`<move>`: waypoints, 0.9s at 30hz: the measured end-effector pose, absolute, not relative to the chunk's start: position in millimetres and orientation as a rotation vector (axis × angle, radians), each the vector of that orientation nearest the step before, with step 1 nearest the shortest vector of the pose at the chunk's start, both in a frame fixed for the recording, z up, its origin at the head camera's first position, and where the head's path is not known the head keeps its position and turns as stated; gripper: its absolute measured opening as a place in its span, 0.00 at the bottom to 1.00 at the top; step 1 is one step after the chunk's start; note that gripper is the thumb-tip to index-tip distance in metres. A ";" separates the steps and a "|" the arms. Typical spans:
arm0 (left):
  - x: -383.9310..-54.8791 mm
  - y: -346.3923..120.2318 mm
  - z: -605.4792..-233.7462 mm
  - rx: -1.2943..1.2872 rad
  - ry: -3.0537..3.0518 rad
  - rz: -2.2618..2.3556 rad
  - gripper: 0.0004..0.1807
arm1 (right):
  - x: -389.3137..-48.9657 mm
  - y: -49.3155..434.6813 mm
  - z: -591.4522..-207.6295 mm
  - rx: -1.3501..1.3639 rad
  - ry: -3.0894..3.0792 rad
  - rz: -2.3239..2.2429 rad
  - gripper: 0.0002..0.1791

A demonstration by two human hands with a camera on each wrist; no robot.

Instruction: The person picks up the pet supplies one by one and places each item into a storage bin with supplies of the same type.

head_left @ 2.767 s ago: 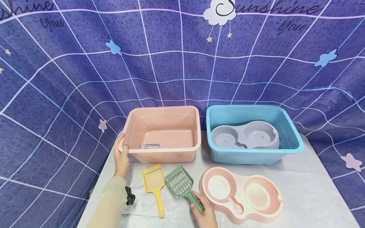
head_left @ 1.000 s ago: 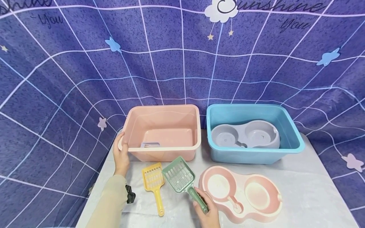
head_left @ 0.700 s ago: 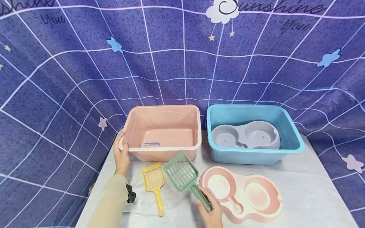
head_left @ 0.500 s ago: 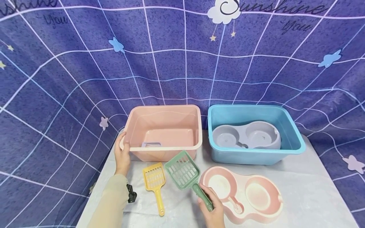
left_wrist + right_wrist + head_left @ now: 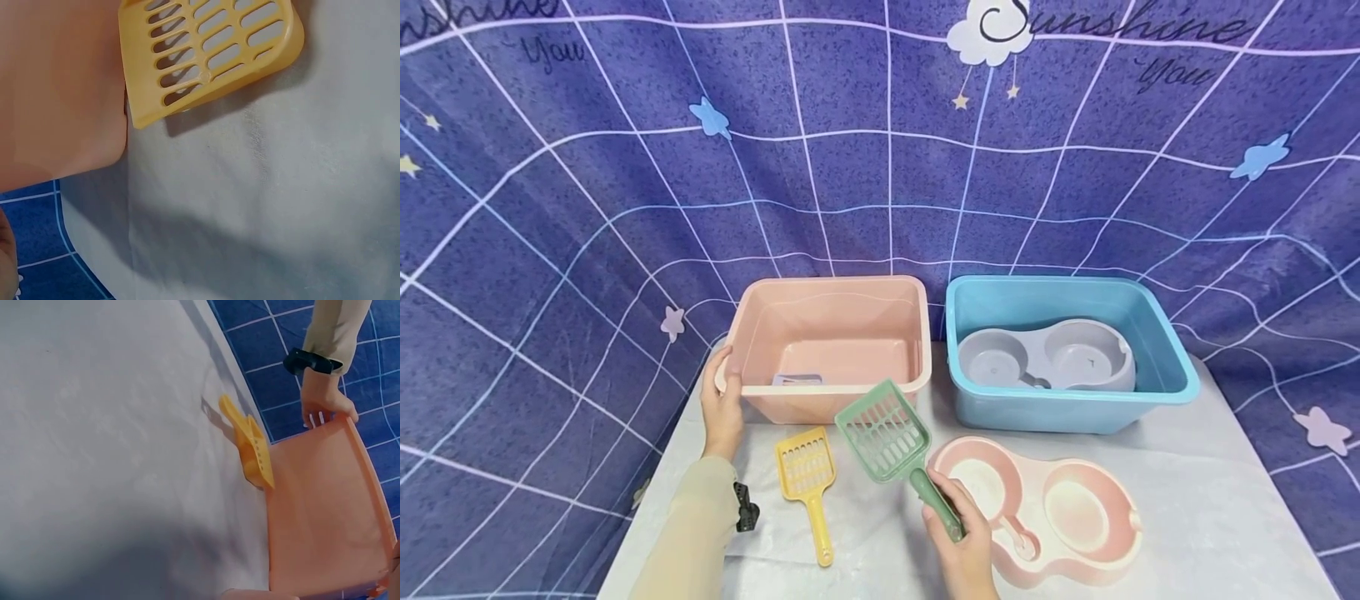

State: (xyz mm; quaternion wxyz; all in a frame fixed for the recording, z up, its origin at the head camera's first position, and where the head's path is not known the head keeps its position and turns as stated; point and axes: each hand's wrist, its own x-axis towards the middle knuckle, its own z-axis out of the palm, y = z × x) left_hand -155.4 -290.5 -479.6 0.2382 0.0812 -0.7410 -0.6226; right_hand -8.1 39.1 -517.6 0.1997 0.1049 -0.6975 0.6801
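Observation:
My left hand [image 5: 722, 408] grips the rim of the pink litter box [image 5: 835, 407] at its front left corner; the right wrist view also shows this left hand [image 5: 325, 400] at the corner. My right hand [image 5: 961, 533] holds a green litter scoop [image 5: 883, 433] by its handle, slotted head pointing away and overlapping the box's front rim in the head view. A yellow litter scoop [image 5: 807, 471] lies on the table in front of the box, handle toward me. Inside the box, a lavender slotted piece [image 5: 797, 379] shows at the front left, partly hidden by the front wall.
A blue litter box [image 5: 1037, 410] stands to the right, with a grey double pet bowl [image 5: 1036, 354] inside. In front of it, a pink double pet bowl [image 5: 1030, 479] sits on the grey-covered table [image 5: 1210, 517], close to my right hand. A purple patterned curtain [image 5: 850, 183] hangs behind.
My right hand has lifted the green scoop off the table and moved it forward and slightly right, toward the pink box. My left hand has stayed on the rim.

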 end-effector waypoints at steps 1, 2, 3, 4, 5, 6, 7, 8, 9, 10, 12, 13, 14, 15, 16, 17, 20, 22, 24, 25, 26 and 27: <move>-155.6 -290.9 -479.0 0.218 -2.029 -1.709 0.25 | -8.9 39.0 -517.3 0.305 -1.952 1.902 0.25; -155.8 -291.2 -478.3 0.216 -2.027 -1.713 0.25 | -9.9 39.0 -516.8 0.312 -1.955 1.905 0.25; -156.0 -291.6 -477.7 0.216 -2.029 -1.718 0.25 | -10.9 39.0 -516.5 0.325 -1.953 1.904 0.24; -155.9 -291.9 -477.1 0.217 -2.030 -1.725 0.25 | -11.7 39.0 -516.0 0.337 -1.951 1.906 0.24; -155.9 -292.0 -476.5 0.222 -2.034 -1.732 0.25 | -12.5 38.9 -515.9 0.348 -1.945 1.905 0.24; -155.8 -292.0 -476.0 0.229 -2.042 -1.735 0.25 | -13.1 39.0 -515.7 0.354 -1.943 1.904 0.24; -155.7 -292.1 -475.5 0.237 -2.052 -1.732 0.25 | -13.7 38.9 -515.7 0.363 -1.938 1.899 0.24; -155.5 -291.9 -475.2 0.241 -2.057 -1.732 0.25 | -14.3 38.9 -515.5 0.366 -1.937 1.896 0.24; -155.5 -292.0 -475.2 0.242 -2.062 -1.730 0.25 | -14.6 38.8 -515.0 0.366 -1.937 1.898 0.25; -155.2 -291.8 -475.1 0.247 -2.067 -1.726 0.25 | -14.8 38.6 -514.8 0.368 -1.939 1.897 0.25; -154.7 -291.5 -475.1 0.254 -2.072 -1.716 0.25 | -15.1 38.0 -514.0 0.371 -1.942 1.895 0.25; -154.6 -291.5 -475.2 0.255 -2.069 -1.715 0.25 | -15.1 37.6 -513.5 0.372 -1.943 1.898 0.26; -154.5 -291.4 -475.4 0.254 -2.066 -1.715 0.25 | -15.0 37.2 -512.9 0.371 -1.946 1.899 0.26; -154.3 -291.2 -475.6 0.257 -2.067 -1.711 0.25 | -14.9 36.9 -512.1 0.368 -1.948 1.900 0.26; -154.0 -291.1 -475.6 0.259 -2.067 -1.710 0.25 | -14.9 36.5 -511.8 0.368 -1.946 1.897 0.26; -154.0 -291.1 -475.9 0.256 -2.062 -1.711 0.25 | -14.9 36.2 -511.3 0.365 -1.945 1.898 0.26; -153.6 -290.8 -476.3 0.239 -2.056 -1.705 0.25 | -15.5 36.4 -510.7 0.359 -1.943 1.892 0.26; -153.3 -290.9 -476.4 0.228 -2.054 -1.700 0.25 | -16.1 37.4 -511.1 0.361 -1.942 1.887 0.26; -153.0 -291.0 -476.2 0.219 -2.056 -1.693 0.25 | -16.5 38.7 -511.7 0.361 -1.944 1.885 0.26; -153.0 -291.1 -476.1 0.219 -2.058 -1.690 0.25 | -16.8 39.4 -511.5 0.353 -1.949 1.889 0.26; -153.1 -291.0 -475.9 0.220 -2.061 -1.686 0.25 | -17.1 40.2 -511.4 0.349 -1.953 1.890 0.25; -153.1 -290.9 -475.4 0.221 -2.063 -1.686 0.25 | -17.4 41.0 -510.9 0.339 -1.962 1.895 0.25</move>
